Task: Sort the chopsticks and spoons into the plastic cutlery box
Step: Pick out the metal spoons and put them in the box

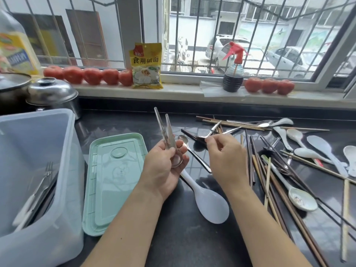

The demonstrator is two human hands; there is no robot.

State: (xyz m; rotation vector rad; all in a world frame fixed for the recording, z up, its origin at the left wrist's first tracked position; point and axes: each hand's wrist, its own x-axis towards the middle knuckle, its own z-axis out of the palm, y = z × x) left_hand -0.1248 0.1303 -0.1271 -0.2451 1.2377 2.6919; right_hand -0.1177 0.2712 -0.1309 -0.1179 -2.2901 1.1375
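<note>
Fingers of my right hand pinch a steel spoon handle, long axis toward 2 o'clock; left hand grips two spoons; box at 9.

Daylight comes through a barred window above a pale sill and a dark glossy bench.

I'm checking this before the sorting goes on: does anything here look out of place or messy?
Yes. Chopsticks and spoons lie criss-crossed in a loose heap on the counter, right of the hands. The green lid lies off the plastic cutlery box.
</note>
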